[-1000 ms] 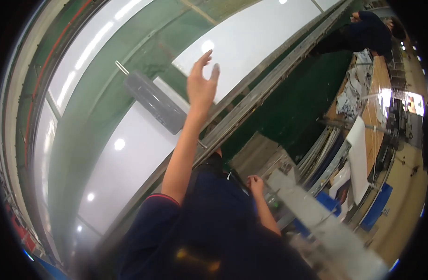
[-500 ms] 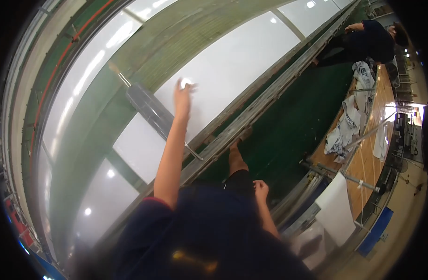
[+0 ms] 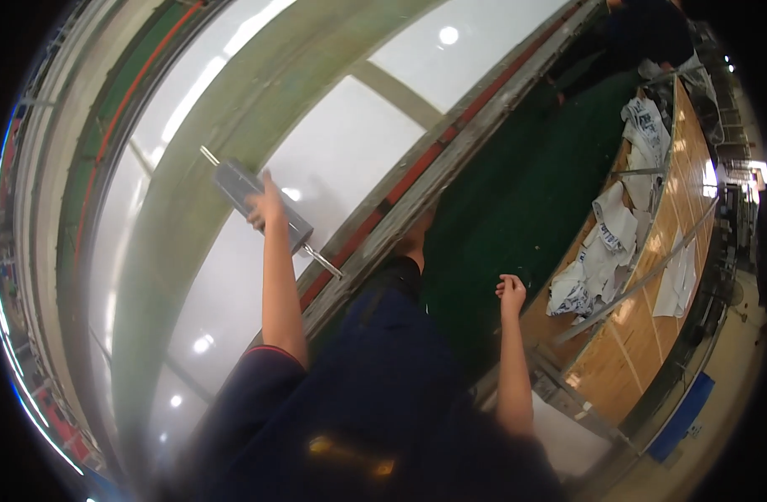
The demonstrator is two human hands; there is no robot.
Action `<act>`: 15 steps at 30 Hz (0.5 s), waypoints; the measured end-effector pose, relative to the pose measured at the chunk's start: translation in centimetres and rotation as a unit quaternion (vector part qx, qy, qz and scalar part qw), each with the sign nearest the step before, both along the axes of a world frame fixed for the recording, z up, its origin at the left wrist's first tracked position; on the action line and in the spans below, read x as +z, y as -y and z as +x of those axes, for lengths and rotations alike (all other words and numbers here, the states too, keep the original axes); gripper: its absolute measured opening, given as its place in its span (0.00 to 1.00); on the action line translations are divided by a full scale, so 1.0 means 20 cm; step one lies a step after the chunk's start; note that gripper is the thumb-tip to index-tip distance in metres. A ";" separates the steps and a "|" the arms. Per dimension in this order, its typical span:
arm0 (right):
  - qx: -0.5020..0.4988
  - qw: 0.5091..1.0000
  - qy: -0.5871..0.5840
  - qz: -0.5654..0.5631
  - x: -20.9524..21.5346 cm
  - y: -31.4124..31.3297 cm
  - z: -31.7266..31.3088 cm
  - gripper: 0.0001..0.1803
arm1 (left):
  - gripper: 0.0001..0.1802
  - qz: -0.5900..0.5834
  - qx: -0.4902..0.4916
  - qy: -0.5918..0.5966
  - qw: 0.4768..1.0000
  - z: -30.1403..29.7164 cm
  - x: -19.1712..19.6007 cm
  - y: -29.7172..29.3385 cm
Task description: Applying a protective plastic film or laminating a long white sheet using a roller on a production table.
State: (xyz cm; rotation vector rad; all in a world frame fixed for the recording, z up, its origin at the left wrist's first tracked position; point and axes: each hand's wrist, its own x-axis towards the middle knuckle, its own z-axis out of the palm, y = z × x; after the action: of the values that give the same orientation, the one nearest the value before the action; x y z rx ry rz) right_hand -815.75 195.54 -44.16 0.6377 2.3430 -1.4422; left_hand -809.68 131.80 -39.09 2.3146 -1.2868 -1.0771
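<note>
A grey cylindrical roller point(image 3: 287, 219) with a metal rod out of each end lies slantwise across the long table on my left. My left hand point(image 3: 266, 205) rests on top of it, palm down, with thumb and fingers spread over its surface. Beneath the roller are white rectangular sheets point(image 3: 342, 138) on a greenish translucent surface point(image 3: 258, 125). My right hand point(image 3: 511, 291) hangs in the air to the right, above the dark green floor, its fingers loosely curled and nothing visible in them.
A worn rail point(image 3: 450, 159) with a red strip edges the table. On the right, a wooden-topped bench point(image 3: 630, 368) stands beside crumpled white printed sheeting point(image 3: 609, 238) and metal bars. At the far right another person point(image 3: 647, 38) in dark clothes stands between table and bench.
My left hand has come down onto the roller from beside it. My right hand has moved outward and forward, away from my body. The whole view has shifted.
</note>
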 end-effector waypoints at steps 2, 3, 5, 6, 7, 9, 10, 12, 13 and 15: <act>0.055 0.998 0.040 -0.007 -0.09 -0.08 -0.27 0.12 | 0.45 0.064 -0.118 -0.367 0.920 -0.79 0.25 -0.01; 0.067 0.996 0.053 0.014 -0.13 -0.14 -0.37 0.12 | 0.37 0.098 -0.170 -0.531 0.824 -1.00 0.37 -0.14; 0.069 0.993 0.087 0.030 -0.18 -0.32 -0.55 0.12 | 0.24 -0.185 -0.386 -0.336 0.839 -1.54 0.72 -0.43; 0.068 0.992 0.103 0.034 -0.19 -0.37 -0.67 0.12 | 0.24 -0.181 -0.383 -0.326 0.845 -1.62 0.65 -0.42; 0.052 0.989 0.134 0.020 -0.14 -0.35 -0.77 0.11 | 0.25 -0.236 -0.341 -0.274 0.868 -1.59 0.50 -0.38; 0.068 0.987 0.144 0.036 -0.07 -0.35 -1.07 0.11 | 0.29 -0.327 -0.275 -0.087 0.900 -1.57 0.20 -0.28; 0.074 0.985 0.149 0.053 -0.03 -0.39 -1.21 0.12 | 0.32 -0.355 -0.249 0.056 0.899 -1.53 0.09 -0.25; 0.191 0.961 -0.071 0.190 -0.14 -0.65 -1.46 0.13 | 0.40 -0.205 -0.043 0.115 0.971 -1.90 -0.05 -0.30; 0.194 0.964 -0.053 0.176 -0.13 -0.67 -1.57 0.13 | 0.40 -0.207 -0.045 0.118 0.970 -2.05 -0.15 -0.29; 0.200 0.967 -0.048 0.152 -0.14 -0.67 -1.90 0.13 | 0.44 -0.114 -0.036 -0.141 0.983 -2.48 -0.28 -0.24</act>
State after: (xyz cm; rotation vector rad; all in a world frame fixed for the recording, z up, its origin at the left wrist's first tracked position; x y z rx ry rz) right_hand -853.71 208.91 -47.05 0.1459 2.6013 -0.9649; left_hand -859.27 136.65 -44.70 1.8854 -1.3138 -1.1625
